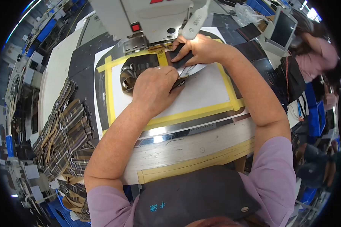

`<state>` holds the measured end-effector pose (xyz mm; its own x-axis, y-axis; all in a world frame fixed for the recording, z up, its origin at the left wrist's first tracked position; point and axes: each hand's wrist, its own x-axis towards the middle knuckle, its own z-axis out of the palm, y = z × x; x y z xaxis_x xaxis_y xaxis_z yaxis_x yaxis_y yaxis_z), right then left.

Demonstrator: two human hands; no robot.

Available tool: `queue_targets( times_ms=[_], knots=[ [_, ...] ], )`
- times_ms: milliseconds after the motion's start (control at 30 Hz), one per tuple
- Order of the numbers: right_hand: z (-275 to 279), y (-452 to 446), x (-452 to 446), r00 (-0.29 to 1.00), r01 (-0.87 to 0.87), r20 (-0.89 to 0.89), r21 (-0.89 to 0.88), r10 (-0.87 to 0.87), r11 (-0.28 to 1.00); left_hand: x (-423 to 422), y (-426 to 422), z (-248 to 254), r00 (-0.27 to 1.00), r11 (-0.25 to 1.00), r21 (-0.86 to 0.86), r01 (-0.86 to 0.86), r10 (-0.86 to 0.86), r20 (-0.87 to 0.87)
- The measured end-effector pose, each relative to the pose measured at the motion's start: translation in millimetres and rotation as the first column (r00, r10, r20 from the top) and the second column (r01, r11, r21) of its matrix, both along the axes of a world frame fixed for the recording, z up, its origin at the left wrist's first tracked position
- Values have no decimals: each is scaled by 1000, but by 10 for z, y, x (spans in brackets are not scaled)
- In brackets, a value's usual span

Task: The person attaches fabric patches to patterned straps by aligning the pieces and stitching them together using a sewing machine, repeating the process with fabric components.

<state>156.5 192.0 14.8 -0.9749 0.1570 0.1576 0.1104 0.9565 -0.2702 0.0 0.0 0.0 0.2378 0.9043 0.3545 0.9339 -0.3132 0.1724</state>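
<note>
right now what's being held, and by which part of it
The left hand holds plaid cloth by an edge, at the thumb. The right hand touches dark cloth; a grip cannot be told.

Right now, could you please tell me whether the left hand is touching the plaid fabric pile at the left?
Apart. In the head view, yellow tape and white sheet show between the left hand and the plaid fabric pile.

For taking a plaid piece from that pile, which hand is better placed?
Probably the left hand: the plaid pile lies on its side. The right hand is farther away, touching a dark piece. Both look occupied, though.
</note>
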Motion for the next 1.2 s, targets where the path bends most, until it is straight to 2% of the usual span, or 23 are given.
queue_targets(
  times_ms=[33,67,100,167,200,300,400,467,700,833,967,1067,1200],
  knots=[
    [61,-46,-9,999,-36,-20,41,37,999,-9,-16,-24,999,1000,28,4,-5,34],
    [132,-116,-46,995,52,86,-51,-47,997,-11,-14,-50,997,998,63,16,-20,73],
    [71,-43,-29,999,-1,-51,-42,-1,999,-12,-4,86,1000,992,125,16,-13,-25],
    [-1,34,1,992,-77,-94,18,78,997,52,17,58,998,995,88,-50,53,-40],
    [-34,43,12,995,-59,-82,23,60,998,85,35,31,998,996,80,-48,50,-24],
    [-37,54,-34,994,-83,-72,-38,80,996,78,31,-6,996,996,58,-74,77,-37],
    [-110,64,-50,968,-124,-210,67,135,990,80,7,13,993,994,43,-102,105,-53],
    [-121,45,-47,967,-117,-217,88,133,989,83,8,65,990,992,-33,-125,123,-63],
    [-199,-10,13,970,-81,-207,235,131,969,89,-4,64,989,986,-85,-143,140,-39],
    [-141,-80,24,992,-23,-117,121,37,992,72,4,47,994,992,-75,-105,103,-19],
    [-34,-99,31,998,-37,-42,155,44,987,50,3,21,994,993,-55,-106,105,-23],
    [-51,-121,34,995,-16,-95,171,32,985,37,-9,12,994,991,-67,-113,112,-18],
    [-160,-78,41,977,-31,-196,279,89,960,14,13,-42,994,994,-14,-108,107,-30]
  ],
)
